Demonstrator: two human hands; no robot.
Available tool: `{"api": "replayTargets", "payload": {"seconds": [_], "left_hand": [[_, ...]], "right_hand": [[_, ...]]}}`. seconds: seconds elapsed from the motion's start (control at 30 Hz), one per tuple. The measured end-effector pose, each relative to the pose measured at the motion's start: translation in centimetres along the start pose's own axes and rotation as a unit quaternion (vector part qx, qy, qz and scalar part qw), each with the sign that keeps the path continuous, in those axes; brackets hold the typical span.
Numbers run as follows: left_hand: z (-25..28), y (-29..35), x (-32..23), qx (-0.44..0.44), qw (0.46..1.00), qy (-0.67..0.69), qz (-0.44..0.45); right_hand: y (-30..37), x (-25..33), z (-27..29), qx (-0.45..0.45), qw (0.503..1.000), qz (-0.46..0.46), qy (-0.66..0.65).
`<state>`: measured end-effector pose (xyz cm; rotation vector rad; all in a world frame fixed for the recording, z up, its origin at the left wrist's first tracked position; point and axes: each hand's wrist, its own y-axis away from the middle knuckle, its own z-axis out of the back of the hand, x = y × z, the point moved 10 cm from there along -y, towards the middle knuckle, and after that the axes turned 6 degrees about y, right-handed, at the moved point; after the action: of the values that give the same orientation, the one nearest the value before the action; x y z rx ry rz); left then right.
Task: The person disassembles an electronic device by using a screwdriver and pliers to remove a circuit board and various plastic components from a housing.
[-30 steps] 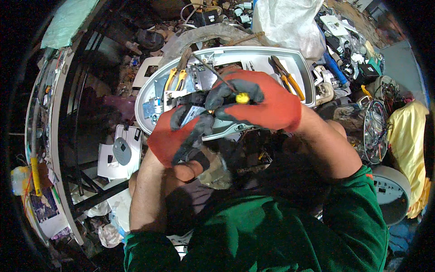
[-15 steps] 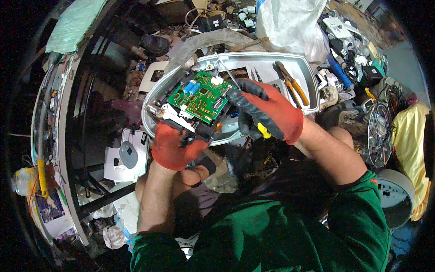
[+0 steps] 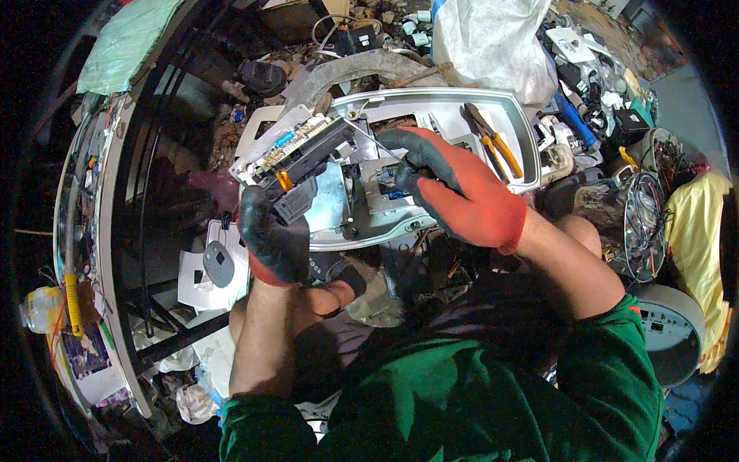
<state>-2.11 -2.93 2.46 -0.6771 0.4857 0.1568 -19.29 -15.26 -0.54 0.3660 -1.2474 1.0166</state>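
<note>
My left hand (image 3: 271,240), in a red and black glove, is closed around a black module with a circuit board (image 3: 296,146). The board is tilted nearly edge-on, with blue parts on its top and an orange part (image 3: 285,180) on the side turned to me. My right hand (image 3: 462,191), gloved alike, grips a screwdriver (image 3: 375,140). Its thin metal shaft points up and left towards the module's right end; whether the tip touches is unclear. The handle is hidden in my palm. Beneath both hands lies a pale plastic housing (image 3: 530,119) with parts inside.
Orange-handled pliers (image 3: 496,142) rest in the housing's right end. Behind it stands a white sack (image 3: 493,50). A heap of scrap electronics (image 3: 573,85) and tangled cables (image 3: 650,219) lie to the right. At left are a metal frame (image 3: 123,231) and a white panel (image 3: 219,266).
My left hand has turned the module from face-up to nearly edge-on and moved it slightly left. The right hand has rolled over, so the yellow screwdriver handle no longer shows.
</note>
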Motion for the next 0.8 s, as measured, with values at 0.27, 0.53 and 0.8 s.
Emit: {"api": "replayTargets", "payload": {"seconds": [0.27, 0.53, 0.8], "left_hand": [[-0.1, 0.8, 2.0, 0.030, 0.998, -0.032, 0.051], [0.0, 4.5, 4.1, 0.055, 0.995, -0.068, -0.057], [-2.1, 6.9, 8.2, 0.017, 0.979, 0.152, 0.138]], "right_hand": [[1.8, 3.8, 0.3, 0.026, 0.986, 0.077, 0.149], [1.8, 4.3, 0.2, 0.010, 0.967, 0.079, 0.241], [2.4, 5.2, -1.2, 0.006, 0.911, 0.135, 0.389]]}}
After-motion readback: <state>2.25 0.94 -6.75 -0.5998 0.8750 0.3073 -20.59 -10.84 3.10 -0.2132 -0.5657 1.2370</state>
